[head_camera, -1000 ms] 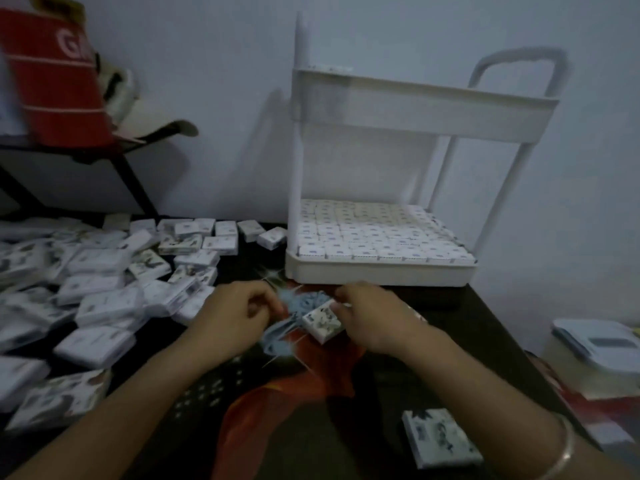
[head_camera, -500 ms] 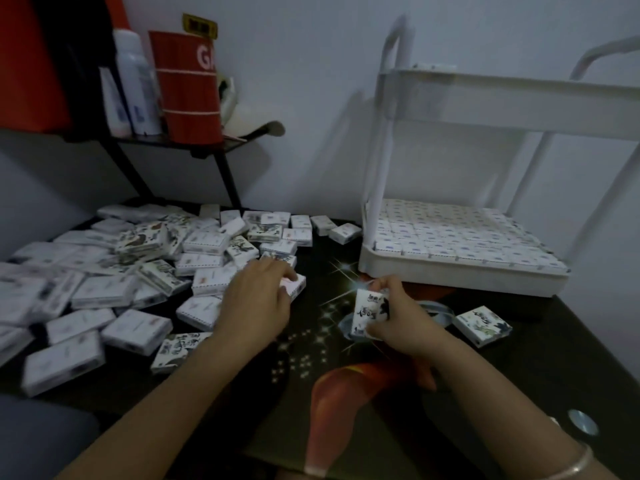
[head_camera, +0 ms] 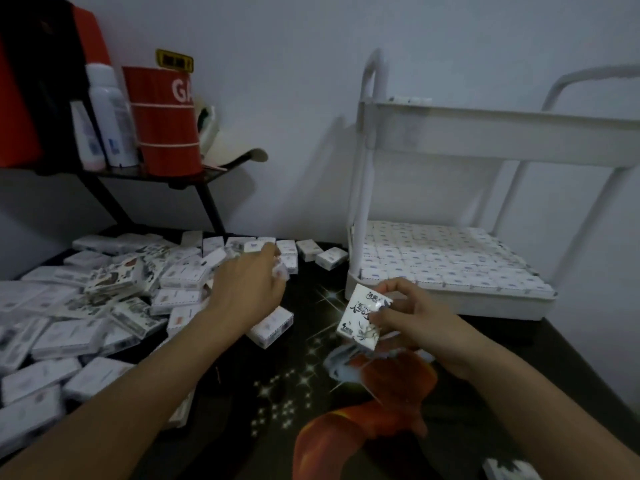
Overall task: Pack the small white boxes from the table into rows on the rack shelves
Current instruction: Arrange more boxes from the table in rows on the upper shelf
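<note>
Head view: my right hand [head_camera: 414, 329] holds one small white box [head_camera: 362, 318] above the table [head_camera: 519, 358], just in front of the lower left corner of the white rack [head_camera: 450, 303]. Thumb and fingers pinch the box at its right edge. The box stands tilted, its printed face with black brush lettering turned towards me, and it does not touch the table.

My left hand [head_camera: 249, 282] reaches, palm down, over the right edge of the pile of boxes [head_camera: 104, 306] that covers the left half of the table. Its fingertips curl down at a blurred box [head_camera: 281, 271]; I cannot tell whether they grip it or only touch it. The two hands are well apart. One loose box [head_camera: 272, 325] lies flat just beside my left wrist.

The lower shelf [head_camera: 356, 271] of the rack is filled with boxes [head_camera: 443, 258] packed in tight rows. On the upper shelf [head_camera: 485, 133], a few box tops [head_camera: 410, 99] show above the rim at the back left. Another box [head_camera: 509, 471] lies at the near right table edge.

A black wall shelf [head_camera: 166, 176] at upper left carries a red container [head_camera: 162, 123] and a white bottle [head_camera: 110, 116].
</note>
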A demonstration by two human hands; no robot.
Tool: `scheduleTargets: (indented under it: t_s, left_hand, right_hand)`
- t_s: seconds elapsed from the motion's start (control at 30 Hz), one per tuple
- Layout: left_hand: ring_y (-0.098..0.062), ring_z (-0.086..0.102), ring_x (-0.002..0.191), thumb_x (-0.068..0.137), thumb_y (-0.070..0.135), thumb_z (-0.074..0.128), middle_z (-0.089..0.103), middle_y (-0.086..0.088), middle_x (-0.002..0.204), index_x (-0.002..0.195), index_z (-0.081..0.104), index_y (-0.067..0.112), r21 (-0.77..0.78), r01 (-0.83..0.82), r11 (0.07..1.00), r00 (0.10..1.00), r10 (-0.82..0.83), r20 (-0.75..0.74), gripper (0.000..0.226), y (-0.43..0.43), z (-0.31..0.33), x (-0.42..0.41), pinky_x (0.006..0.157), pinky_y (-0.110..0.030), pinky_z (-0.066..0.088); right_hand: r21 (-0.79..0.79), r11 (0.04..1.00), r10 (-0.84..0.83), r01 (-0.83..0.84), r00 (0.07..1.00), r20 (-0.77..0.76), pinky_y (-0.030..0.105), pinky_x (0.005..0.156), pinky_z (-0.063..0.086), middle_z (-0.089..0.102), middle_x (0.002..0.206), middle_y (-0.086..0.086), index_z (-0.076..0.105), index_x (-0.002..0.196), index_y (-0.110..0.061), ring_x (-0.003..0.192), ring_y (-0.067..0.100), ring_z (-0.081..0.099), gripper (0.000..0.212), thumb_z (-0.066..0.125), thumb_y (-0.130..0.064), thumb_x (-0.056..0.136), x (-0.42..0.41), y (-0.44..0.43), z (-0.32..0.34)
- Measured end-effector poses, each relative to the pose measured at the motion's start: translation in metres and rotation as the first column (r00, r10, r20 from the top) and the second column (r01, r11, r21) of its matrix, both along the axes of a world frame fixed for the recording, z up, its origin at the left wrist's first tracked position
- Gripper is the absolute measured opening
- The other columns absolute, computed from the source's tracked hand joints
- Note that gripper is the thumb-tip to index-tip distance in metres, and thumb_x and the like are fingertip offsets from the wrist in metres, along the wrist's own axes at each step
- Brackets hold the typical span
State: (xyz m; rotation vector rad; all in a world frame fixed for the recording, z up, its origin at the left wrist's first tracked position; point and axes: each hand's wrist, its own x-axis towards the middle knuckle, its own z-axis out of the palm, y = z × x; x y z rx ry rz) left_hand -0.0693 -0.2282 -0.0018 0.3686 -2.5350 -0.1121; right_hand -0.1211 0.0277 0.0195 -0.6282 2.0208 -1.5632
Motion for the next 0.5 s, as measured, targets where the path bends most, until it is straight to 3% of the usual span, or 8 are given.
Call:
scheduleTargets:
  t_s: [0.1, 0.2, 0.33, 0.4, 0.5]
  left_hand:
    - [-0.024, 0.059, 0.074, 0.086, 0.019, 0.046, 0.065, -0.004, 0.086, 0.110, 0.057, 0.022, 0.057, 0.162, 0.985, 0.977, -0.152, -0.147, 0.026, 0.016, 0.054, -0.015, 0.059, -0.030, 0.036]
    - [-0.029, 0.057, 0.070, 0.082, 0.030, 0.032, 0.062, -0.005, 0.077, 0.098, 0.057, 0.019, 0.037, 0.272, 0.962, 0.925, -0.250, -0.286, 0.031, 0.038, 0.126, -0.035, 0.060, -0.035, 0.043]
    - [-0.025, 0.050, 0.065, 0.086, 0.052, 0.028, 0.057, 0.001, 0.069, 0.075, 0.058, 0.015, -0.177, 0.151, 0.973, 0.859, -0.218, -0.464, 0.049, 0.061, 0.232, -0.072, 0.058, -0.030, 0.031]
    - [-0.019, 0.044, 0.056, 0.086, 0.056, 0.031, 0.052, 0.003, 0.060, 0.061, 0.052, 0.012, -0.272, 0.096, 0.958, 0.847, -0.222, -0.483, 0.055, 0.066, 0.282, -0.092, 0.053, -0.027, 0.024]
    - [-0.016, 0.041, 0.053, 0.079, 0.050, 0.038, 0.045, 0.003, 0.056, 0.053, 0.044, 0.014, -0.336, 0.125, 0.934, 0.890, -0.255, -0.378, 0.045, 0.068, 0.346, -0.131, 0.052, -0.025, 0.021]
  right_hand:
    - [-0.008, 1.000, -0.014, 0.013, 0.985, -0.173, 0.038, 0.073, 0.059, 0.075, 0.087, 0.007, 0.053, 0.107, -0.017, 0.079, 0.020, 0.072, 0.021, 0.063, -0.006, 0.091, -0.012, 0.005, 0.038]
    - [-0.003, 0.999, -0.048, 0.051, 0.913, -0.406, 0.040, 0.063, 0.054, 0.074, 0.085, 0.007, 0.055, 0.099, -0.020, 0.069, 0.020, 0.064, 0.022, 0.062, -0.003, 0.087, -0.031, 0.011, 0.091]
    - [0.035, 0.993, -0.066, 0.115, 0.766, -0.640, 0.023, 0.046, 0.042, 0.075, 0.077, -0.005, 0.053, 0.090, -0.022, 0.050, 0.007, 0.056, 0.017, 0.067, -0.012, 0.085, -0.068, 0.019, 0.169]
    - [0.022, 0.991, -0.078, 0.128, 0.720, -0.689, 0.019, 0.045, 0.046, 0.075, 0.075, -0.004, 0.053, 0.089, -0.017, 0.053, 0.005, 0.062, 0.018, 0.069, -0.013, 0.084, -0.089, 0.020, 0.207]
    - [-0.097, 0.983, -0.177, 0.154, 0.678, -0.714, 0.023, 0.048, 0.053, 0.075, 0.075, 0.002, 0.055, 0.094, -0.016, 0.065, 0.013, 0.070, 0.020, 0.071, -0.013, 0.083, -0.128, 0.014, 0.259]
